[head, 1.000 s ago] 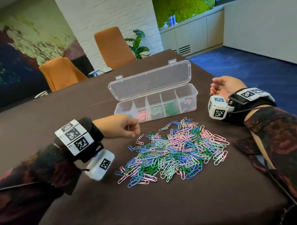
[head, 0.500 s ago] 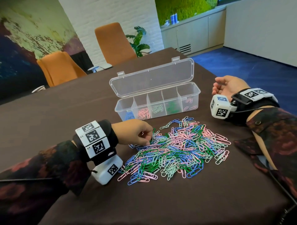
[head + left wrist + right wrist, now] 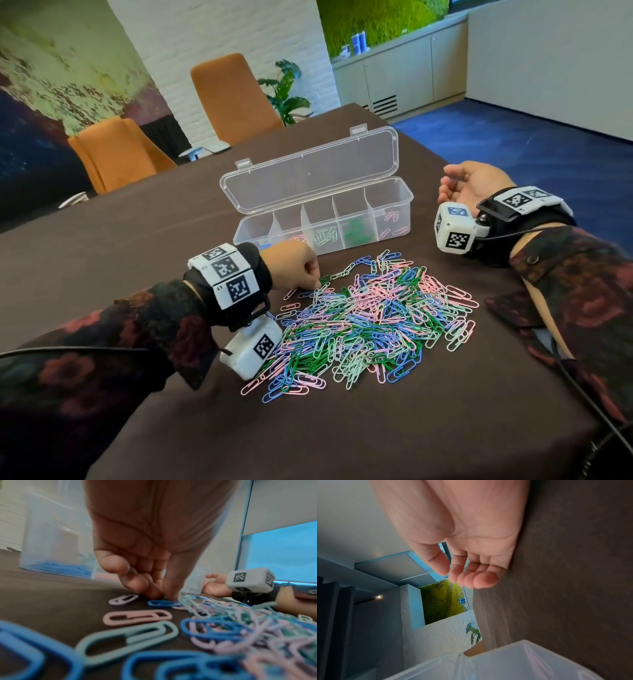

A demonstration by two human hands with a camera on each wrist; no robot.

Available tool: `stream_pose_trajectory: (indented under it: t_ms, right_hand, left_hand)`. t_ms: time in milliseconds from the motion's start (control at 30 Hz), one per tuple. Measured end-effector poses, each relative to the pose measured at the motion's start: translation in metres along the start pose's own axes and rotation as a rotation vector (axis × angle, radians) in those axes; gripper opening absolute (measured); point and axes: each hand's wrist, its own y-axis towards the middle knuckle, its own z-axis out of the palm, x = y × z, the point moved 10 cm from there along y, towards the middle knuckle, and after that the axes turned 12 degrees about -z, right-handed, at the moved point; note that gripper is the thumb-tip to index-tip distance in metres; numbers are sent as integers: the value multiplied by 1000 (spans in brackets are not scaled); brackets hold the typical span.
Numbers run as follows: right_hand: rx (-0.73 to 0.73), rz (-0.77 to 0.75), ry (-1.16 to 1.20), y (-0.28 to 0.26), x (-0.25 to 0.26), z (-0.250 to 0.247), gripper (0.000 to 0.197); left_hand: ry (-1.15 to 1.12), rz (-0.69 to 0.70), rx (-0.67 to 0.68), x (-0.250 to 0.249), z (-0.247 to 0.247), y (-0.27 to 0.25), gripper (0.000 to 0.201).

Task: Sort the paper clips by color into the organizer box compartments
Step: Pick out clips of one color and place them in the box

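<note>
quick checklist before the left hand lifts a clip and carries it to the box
1. Left hand at the pile's edge, fingers bunched down on the table: ok.
2. A single clip pinched: cannot tell, the fingertips hide it; a hint of green shows there.
3. Organizer box lid open: ok.
4. Dark green compartment reachable, nothing over it: ok.
5. Right hand resting palm up beside the box, out of the way: ok.
6. Paper clip pile tangled, neighbours may lift too: not ok.

An office meeting room — a long dark table (image 3: pixel 137 222), 2 orange chairs (image 3: pixel 233 99) pulled up to it, built-in cabinets (image 3: pixel 400 82) under a moss wall (image 3: pixel 376 20), blue carpet (image 3: pixel 548 144).
</note>
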Motion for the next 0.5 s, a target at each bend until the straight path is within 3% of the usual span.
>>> stream_pose_trajectory:
  t_ms: [133,267,400,500]
  right_hand:
    - [-8,7,4,-1,0,0,9]
    - [-10,13,11,-2,0,2,9]
    - [-13,14,4,-2,0,1,9]
    - [-5,14,-2,-1,0,2,10]
  left_hand:
    - [3,7,73,-1,5,-1,10]
    - [-103,4,114,5,2,-4,22]
    - [-276,20,30,0,-33,-11,20]
    - [-420,32,-110,-12,-73,-14,17]
